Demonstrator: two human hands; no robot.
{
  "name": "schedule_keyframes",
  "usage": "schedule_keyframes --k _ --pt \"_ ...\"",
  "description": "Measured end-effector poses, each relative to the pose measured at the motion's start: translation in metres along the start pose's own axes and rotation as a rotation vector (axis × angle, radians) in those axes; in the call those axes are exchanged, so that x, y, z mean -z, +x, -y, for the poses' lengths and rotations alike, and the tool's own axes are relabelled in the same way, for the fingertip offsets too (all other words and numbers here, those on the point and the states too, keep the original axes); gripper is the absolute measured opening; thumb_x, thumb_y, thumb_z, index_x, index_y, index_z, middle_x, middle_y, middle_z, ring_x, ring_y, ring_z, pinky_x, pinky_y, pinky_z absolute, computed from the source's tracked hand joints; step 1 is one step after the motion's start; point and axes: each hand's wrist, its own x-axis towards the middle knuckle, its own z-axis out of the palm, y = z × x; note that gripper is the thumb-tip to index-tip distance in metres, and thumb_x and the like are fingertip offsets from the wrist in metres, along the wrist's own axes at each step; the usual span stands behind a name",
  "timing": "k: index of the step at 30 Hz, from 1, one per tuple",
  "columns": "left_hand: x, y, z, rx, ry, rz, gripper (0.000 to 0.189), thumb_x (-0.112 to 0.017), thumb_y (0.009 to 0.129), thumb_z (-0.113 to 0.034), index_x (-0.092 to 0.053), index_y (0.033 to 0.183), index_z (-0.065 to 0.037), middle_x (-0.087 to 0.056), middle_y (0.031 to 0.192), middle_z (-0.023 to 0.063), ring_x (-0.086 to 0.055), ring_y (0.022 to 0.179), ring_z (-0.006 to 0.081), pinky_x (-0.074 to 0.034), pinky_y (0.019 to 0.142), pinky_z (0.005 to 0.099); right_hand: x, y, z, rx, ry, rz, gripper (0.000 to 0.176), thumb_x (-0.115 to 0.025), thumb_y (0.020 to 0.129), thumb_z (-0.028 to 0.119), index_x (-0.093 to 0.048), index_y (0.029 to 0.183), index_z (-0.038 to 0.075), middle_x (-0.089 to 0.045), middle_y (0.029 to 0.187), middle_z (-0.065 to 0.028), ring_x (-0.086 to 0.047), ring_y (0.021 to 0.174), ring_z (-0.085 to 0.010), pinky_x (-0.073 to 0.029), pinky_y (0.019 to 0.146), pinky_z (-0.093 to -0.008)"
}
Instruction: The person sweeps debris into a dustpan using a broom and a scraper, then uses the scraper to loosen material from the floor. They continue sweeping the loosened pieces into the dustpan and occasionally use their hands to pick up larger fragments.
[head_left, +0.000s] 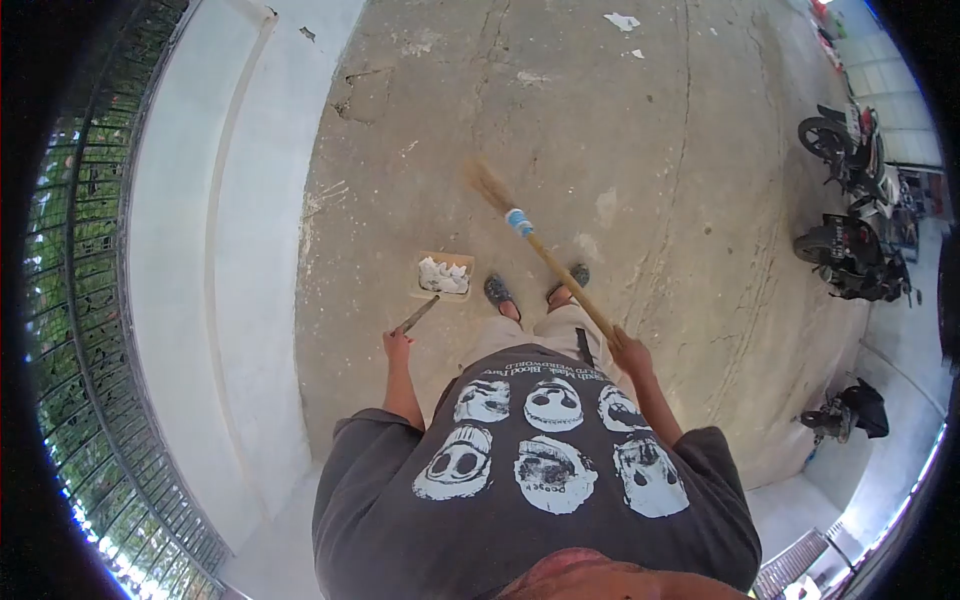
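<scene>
My left hand (pixel 398 344) is wrapped round the end of a stick handle that leads to a dustpan (pixel 424 288) low by the floor, left of my feet. White scraps (pixel 444 276) that look like torn paper lie in the pan. In my right hand (pixel 630 354), closed fingers grip the wooden handle of a broom (pixel 545 257). Its handle slants up and left past my feet, with a blue and white band where the bristles begin. The brown bristles (pixel 490 186) fan out over the concrete, ahead of my feet and beyond the dustpan.
Several white scraps (pixel 622 21) lie on the cracked concrete floor (pixel 560 110) far ahead. A white wall (pixel 170 250) topped by a metal fence runs along the left. Motorcycles (pixel 850 255) are parked on the right, and a dark object (pixel 850 410) stands nearer by the right wall.
</scene>
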Motion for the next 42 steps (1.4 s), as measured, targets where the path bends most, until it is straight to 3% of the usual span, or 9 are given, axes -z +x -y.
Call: schedule_keyframes --k 5,13,22,27,28,34,36,39,42 --pt "0.006 -0.026 -0.005 -0.037 0.142 -0.001 0.026 -0.051 0.084 -0.016 -0.043 0.094 0.006 -0.052 0.074 0.0123 -0.057 0.053 0.0181 -0.050 0.046 0.0284 0.008 0.071 0.053 0.241 -0.105 0.035 0.043 -0.049 0.082 0.037 -0.046 0.122 0.019 -0.062 0.082 -0.0169 -0.060 0.075 -0.0345 -0.048 0.066 -0.0460" --pt "0.032 -0.044 0.036 -0.098 0.302 0.019 0.024 -0.051 0.085 -0.019 -0.045 0.096 0.002 -0.054 0.072 0.0124 -0.055 0.050 0.0189 -0.045 0.045 0.0311 -0.026 0.107 0.099 0.332 -0.195 0.061 0.037 -0.051 0.080 0.032 -0.050 0.114 0.019 -0.062 0.090 -0.0141 -0.061 0.081 -0.0314 -0.049 0.067 -0.0433" --pt "0.039 -0.031 0.105 -0.081 0.237 -0.069 0.026 -0.052 0.083 -0.021 -0.044 0.095 0.001 -0.054 0.071 0.0131 -0.055 0.049 0.0210 -0.045 0.045 0.0330 -0.061 -0.001 -0.037 -0.100 -0.129 0.064 0.040 -0.044 0.085 0.038 -0.047 0.118 0.017 -0.062 0.085 -0.0196 -0.060 0.079 -0.0375 -0.048 0.068 -0.0479" --pt "0.037 -0.023 0.106 -0.025 0.234 -0.070 0.028 -0.053 0.082 -0.020 -0.046 0.098 0.001 -0.054 0.075 0.0125 -0.055 0.056 0.0196 -0.049 0.047 0.0327 -0.041 -0.042 -0.077 -0.101 -0.114 0.017 0.042 -0.046 0.084 0.034 -0.047 0.120 0.014 -0.061 0.087 -0.0196 -0.060 0.075 -0.0374 -0.048 0.069 -0.0471" --pt "0.037 -0.007 0.130 -0.047 0.229 -0.079 0.028 -0.053 0.081 -0.020 -0.046 0.098 0.001 -0.054 0.074 0.0120 -0.055 0.056 0.0196 -0.049 0.047 0.0325 -0.065 -0.046 -0.083 -0.104 -0.100 -0.015 0.042 -0.046 0.084 0.034 -0.047 0.120 0.014 -0.061 0.087 -0.0196 -0.060 0.075 -0.0374 -0.048 0.069 -0.0471" --pt "0.050 -0.002 0.105 -0.015 0.219 -0.095 0.031 -0.055 0.079 -0.022 -0.045 0.095 0.002 -0.054 0.072 0.0121 -0.053 0.051 0.0199 -0.048 0.044 0.0316 -0.073 0.031 -0.016 0.221 -0.137 -0.020 0.044 -0.048 0.082 0.039 -0.048 0.119 0.015 -0.062 0.087 -0.0179 -0.060 0.076 -0.0349 -0.048 0.068 -0.0450" --pt "0.049 0.003 0.113 -0.059 0.195 -0.100 0.031 -0.055 0.078 -0.022 -0.045 0.094 0.003 -0.054 0.071 0.0126 -0.053 0.050 0.0200 -0.048 0.043 0.0316 -0.063 0.044 0.050 0.319 -0.101 -0.018 0.044 -0.048 0.082 0.041 -0.048 0.119 0.018 -0.062 0.090 -0.0161 -0.060 0.078 -0.0346 -0.048 0.069 -0.0446" --pt "0.052 -0.004 0.098 -0.080 0.219 -0.134 0.029 -0.055 0.078 -0.022 -0.047 0.092 0.002 -0.054 0.072 0.0130 -0.055 0.050 0.0209 -0.047 0.044 0.0330 -0.097 0.091 0.096 0.306 -0.009 -0.038 0.042 -0.048 0.082 0.039 -0.049 0.119 0.019 -0.062 0.090 -0.0154 -0.060 0.079 -0.0346 -0.048 0.070 -0.0452" --pt "0.057 -0.013 0.081 -0.048 0.243 -0.139 0.026 -0.054 0.080 -0.021 -0.048 0.092 0.002 -0.055 0.073 0.0128 -0.056 0.053 0.0211 -0.047 0.047 0.0339 -0.118 0.111 0.109 0.251 -0.160 0.004 0.040 -0.047 0.082 0.035 -0.049 0.118 0.019 -0.062 0.091 -0.0154 -0.060 0.082 -0.0349 -0.048 0.071 -0.0453"
